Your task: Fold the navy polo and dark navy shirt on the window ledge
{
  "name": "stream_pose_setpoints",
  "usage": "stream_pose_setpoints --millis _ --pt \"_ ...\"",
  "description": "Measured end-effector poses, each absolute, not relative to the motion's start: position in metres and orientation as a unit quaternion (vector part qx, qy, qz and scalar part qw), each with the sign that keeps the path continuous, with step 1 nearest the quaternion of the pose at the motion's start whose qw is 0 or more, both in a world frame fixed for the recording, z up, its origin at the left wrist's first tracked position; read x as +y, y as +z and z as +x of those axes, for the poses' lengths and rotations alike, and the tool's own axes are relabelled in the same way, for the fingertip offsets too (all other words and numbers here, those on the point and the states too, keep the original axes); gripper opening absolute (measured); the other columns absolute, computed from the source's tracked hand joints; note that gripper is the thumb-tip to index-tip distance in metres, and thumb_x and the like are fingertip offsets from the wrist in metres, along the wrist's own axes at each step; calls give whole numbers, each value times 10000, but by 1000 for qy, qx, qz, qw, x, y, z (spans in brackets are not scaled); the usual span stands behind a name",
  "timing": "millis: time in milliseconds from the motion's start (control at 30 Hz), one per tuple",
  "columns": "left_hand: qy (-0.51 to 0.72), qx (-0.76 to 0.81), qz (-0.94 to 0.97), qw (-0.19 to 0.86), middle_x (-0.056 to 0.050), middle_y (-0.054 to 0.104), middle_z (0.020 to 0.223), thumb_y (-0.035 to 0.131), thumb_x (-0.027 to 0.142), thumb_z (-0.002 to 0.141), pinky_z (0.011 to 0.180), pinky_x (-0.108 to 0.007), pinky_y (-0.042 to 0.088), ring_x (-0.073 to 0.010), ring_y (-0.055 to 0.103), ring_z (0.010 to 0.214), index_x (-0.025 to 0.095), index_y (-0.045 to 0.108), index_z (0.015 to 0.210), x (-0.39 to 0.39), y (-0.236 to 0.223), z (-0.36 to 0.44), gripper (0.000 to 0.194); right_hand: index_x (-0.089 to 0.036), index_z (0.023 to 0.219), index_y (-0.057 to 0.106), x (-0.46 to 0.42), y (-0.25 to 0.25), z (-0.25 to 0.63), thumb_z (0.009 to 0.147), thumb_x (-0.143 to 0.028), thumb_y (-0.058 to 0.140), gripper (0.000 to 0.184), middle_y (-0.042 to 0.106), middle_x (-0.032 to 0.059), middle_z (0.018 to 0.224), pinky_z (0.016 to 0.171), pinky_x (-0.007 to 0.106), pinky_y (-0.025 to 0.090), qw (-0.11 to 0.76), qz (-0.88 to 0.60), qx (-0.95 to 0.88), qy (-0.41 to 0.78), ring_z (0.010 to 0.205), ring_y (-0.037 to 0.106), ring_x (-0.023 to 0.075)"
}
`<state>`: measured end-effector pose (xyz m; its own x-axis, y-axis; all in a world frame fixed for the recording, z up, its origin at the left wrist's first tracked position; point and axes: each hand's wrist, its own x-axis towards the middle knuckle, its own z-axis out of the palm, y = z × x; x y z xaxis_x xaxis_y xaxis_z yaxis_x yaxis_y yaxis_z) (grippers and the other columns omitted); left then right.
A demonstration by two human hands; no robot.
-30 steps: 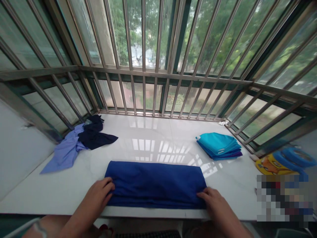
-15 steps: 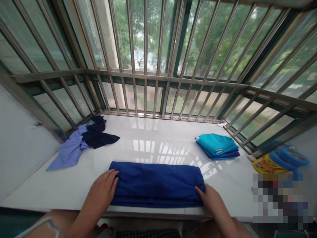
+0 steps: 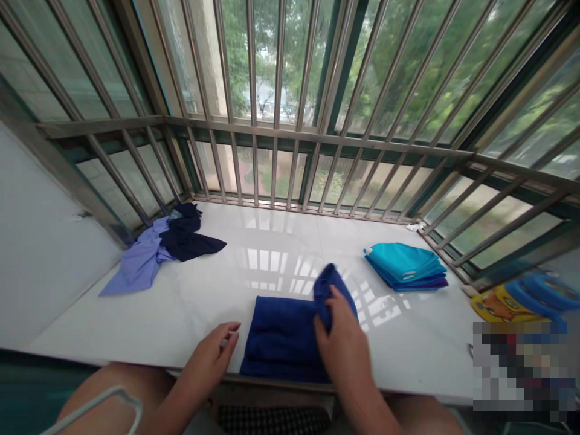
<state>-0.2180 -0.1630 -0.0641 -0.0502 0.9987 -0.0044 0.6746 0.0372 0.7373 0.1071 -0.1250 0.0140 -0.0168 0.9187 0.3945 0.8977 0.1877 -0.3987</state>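
A dark blue folded cloth (image 3: 281, 338) lies at the near edge of the white counter. My right hand (image 3: 342, 338) is closed on its right end, which is lifted and bent over toward the left; the fingers partly hide the fold. My left hand (image 3: 212, 356) is just left of the cloth and apart from it, fingers loosely bent with a gap to the thumb, holding nothing. The cloth's exact kind cannot be made out.
A stack of folded turquoise and blue cloths (image 3: 405, 266) sits at the right. Crumpled lavender (image 3: 138, 263) and navy (image 3: 188, 238) clothes lie at the left. A yellow and blue container (image 3: 521, 302) stands far right. Metal bars (image 3: 276, 133) line the windows behind.
My right hand has raised the cloth's right end and carried it leftward, making the cloth shorter. My left hand has let go of the left end. The view has shifted slightly.
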Motion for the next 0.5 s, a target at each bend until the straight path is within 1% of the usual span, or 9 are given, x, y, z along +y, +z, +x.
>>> stream_pose_setpoints --millis 67,133,167,233,267,300,367,433,500 --pt "288 661 623 302 -66 826 1268 462 531 1053 1052 -414 636 -262 784 1189 263 794 1238 -161 -65 -211 466 -191 1243 707 -135 -14 51 941 -187 620 315 525 185 1672 1205 544 487 221 -545 -806 70 1463 591 353" --pt "285 658 621 317 -59 822 1290 447 533 1061 1116 -423 602 -258 768 1233 272 799 1246 -162 -67 -208 476 -183 1303 711 -146 -43 14 981 -212 634 332 502 194 1685 1250 610 424 144 -481 -859 104 1529 523 379" --pt "285 656 620 322 -58 820 1299 437 534 1068 1133 -423 591 -255 764 1243 274 799 1255 -163 -68 -208 484 -168 1390 682 -151 -55 5 999 -256 646 403 450 207 1715 1259 653 394 125 -457 -874 104 1572 461 406" --pt "287 653 621 323 -57 816 1313 419 539 1078 1141 -418 587 -251 761 1250 275 796 1268 -166 -70 -210 498 -136 1602 526 -159 -75 -1 1016 -376 671 650 320 223 1771 1270 705 352 118 -419 -895 92 1631 341 445" --pt "289 654 623 318 -58 815 1316 413 543 1083 1138 -414 590 -249 761 1249 273 795 1269 -167 -72 -213 504 -124 1681 420 -162 -83 0 1017 -419 677 770 271 220 1787 1278 710 339 127 -403 -903 82 1644 308 448" --pt "290 656 625 308 -61 817 1308 409 546 1086 1129 -410 597 -248 765 1239 267 795 1262 -167 -73 -217 507 -124 1726 336 -165 -91 3 1026 -431 671 834 262 210 1790 1288 696 338 139 -390 -907 71 1645 311 435" --pt "293 662 635 271 -70 825 1275 408 545 1090 1108 -411 613 -249 776 1206 253 796 1235 -164 -79 -227 507 -153 1746 302 -170 -106 9 1061 -370 625 788 354 180 1759 1292 646 376 160 -376 -911 55 1614 398 387" --pt "303 662 655 201 -86 827 1255 410 547 1091 1112 -443 615 -263 776 1195 237 795 1215 -156 -87 -239 510 -203 1712 406 -174 -121 12 1074 -301 588 670 474 145 1697 1279 620 410 178 -371 -909 67 1565 486 360" --pt "309 651 685 107 -122 805 1304 428 563 1083 1145 -501 593 -298 750 1246 216 792 1215 -145 -97 -249 520 -270 1637 537 -175 -126 14 1054 -310 596 587 586 102 1616 1256 599 446 196 -361 -902 129 1486 584 351"
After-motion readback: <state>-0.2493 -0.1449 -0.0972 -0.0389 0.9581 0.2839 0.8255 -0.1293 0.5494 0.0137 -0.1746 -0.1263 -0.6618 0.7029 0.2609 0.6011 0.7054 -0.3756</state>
